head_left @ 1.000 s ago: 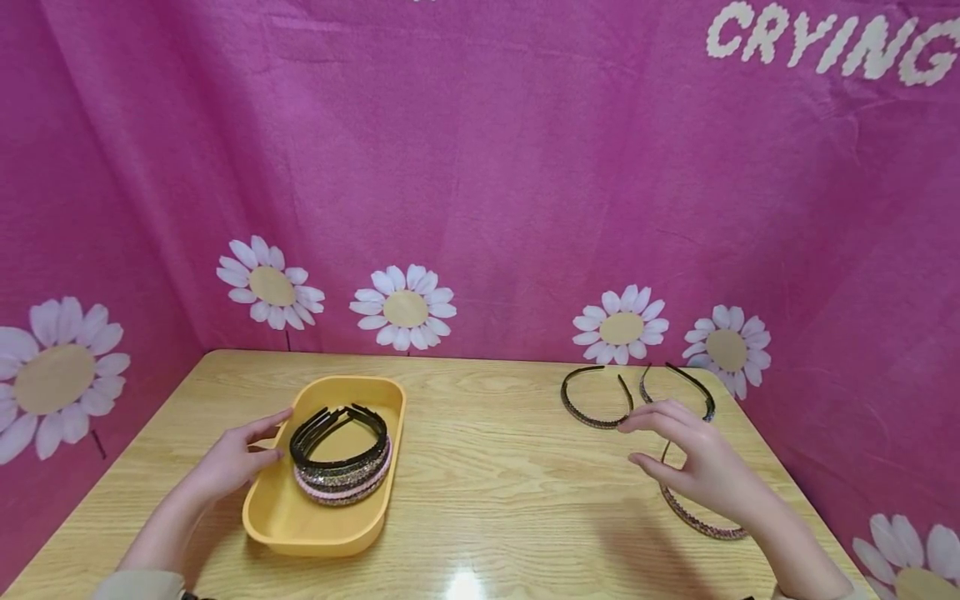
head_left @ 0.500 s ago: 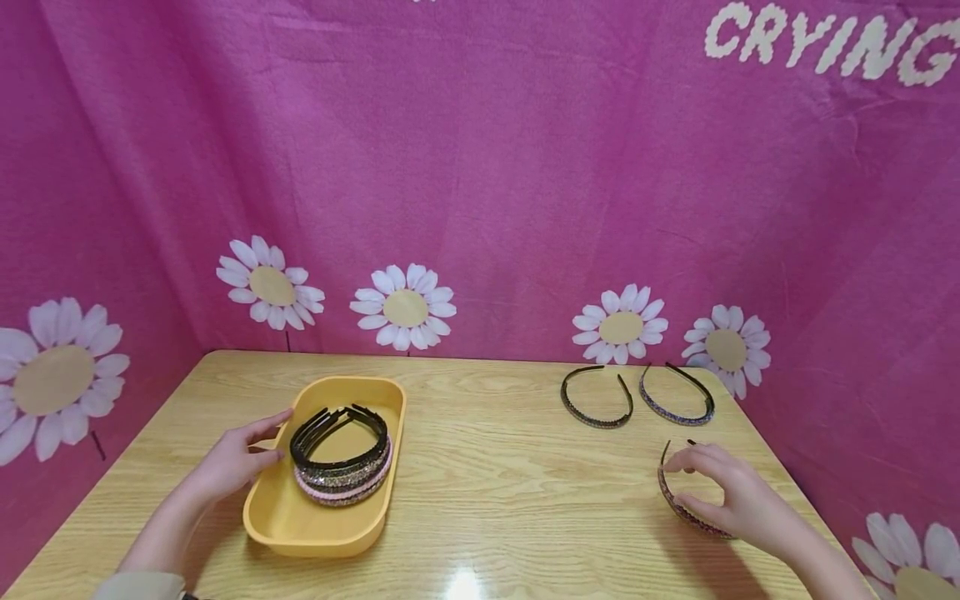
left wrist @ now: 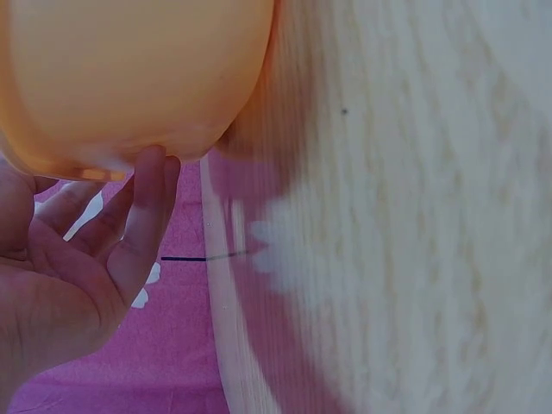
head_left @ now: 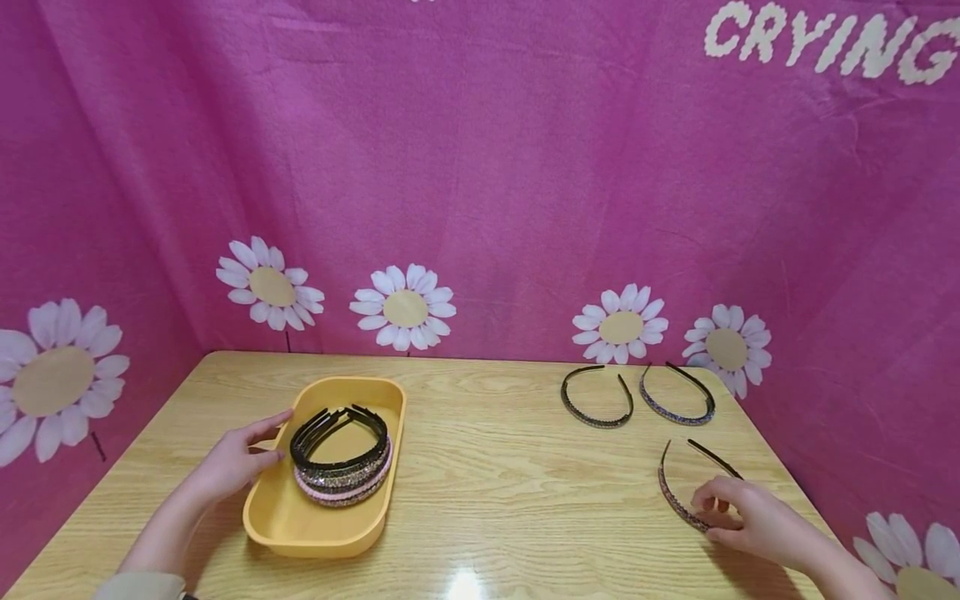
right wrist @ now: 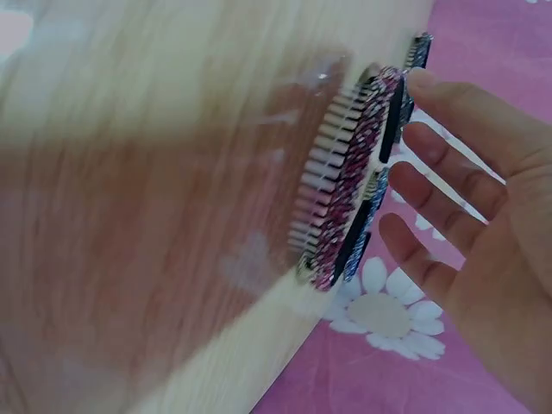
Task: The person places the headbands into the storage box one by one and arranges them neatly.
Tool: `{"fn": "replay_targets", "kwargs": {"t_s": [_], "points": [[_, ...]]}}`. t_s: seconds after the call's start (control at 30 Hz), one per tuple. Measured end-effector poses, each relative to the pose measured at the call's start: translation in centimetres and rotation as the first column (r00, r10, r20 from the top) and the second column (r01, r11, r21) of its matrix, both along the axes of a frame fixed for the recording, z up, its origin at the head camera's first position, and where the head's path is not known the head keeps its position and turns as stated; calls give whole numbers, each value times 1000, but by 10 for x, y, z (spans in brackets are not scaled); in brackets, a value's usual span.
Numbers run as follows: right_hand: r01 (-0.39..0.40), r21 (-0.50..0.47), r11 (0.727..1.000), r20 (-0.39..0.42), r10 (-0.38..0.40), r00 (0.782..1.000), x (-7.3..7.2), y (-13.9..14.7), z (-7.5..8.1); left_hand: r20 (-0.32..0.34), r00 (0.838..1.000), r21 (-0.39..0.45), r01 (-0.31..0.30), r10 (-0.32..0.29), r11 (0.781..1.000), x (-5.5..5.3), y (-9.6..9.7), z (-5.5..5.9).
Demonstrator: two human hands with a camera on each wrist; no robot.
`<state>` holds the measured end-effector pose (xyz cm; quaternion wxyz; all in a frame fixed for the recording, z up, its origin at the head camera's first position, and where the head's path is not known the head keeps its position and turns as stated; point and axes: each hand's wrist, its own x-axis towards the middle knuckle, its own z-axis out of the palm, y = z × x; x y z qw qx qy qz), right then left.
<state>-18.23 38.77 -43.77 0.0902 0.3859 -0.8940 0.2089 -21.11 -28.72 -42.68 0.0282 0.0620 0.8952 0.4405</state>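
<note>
I rest the left hand (head_left: 227, 463), fingers spread, against the yellow tray (head_left: 318, 527) and bend the right hand (head_left: 757, 522) over the pink glittery headband (right wrist: 355, 172), whether pinching I cannot tell.

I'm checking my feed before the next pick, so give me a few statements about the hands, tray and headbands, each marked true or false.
1. The left hand is at the left side of the yellow tray. True.
2. The yellow tray holds a single headband. False: it holds a stack of headbands.
3. The dark headband, the blue-sequined headband and the pink-sequined headband are outside the yellow tray. True.
4. The right hand is inside the yellow tray. False: it is at the pink-sequined headband.
5. In the head view, the blue-sequined headband is left of the dark headband. False: it is to the right.
</note>
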Motion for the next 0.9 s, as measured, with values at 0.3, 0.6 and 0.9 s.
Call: {"fn": "replay_targets", "kwargs": {"t_s": [0.3,0.6,0.9], "points": [[-38,31,999,72,36,997,-5,15,-10,11,1000,11,-10,10,1000,0,0,0],[-46,4,999,105,45,993,-10,22,-16,20,1000,2,-12,12,1000,-1,-1,0],[-58,-6,998,194,59,979,-13,19,-13,14,1000,35,-1,1,999,0,0,-1]]}}
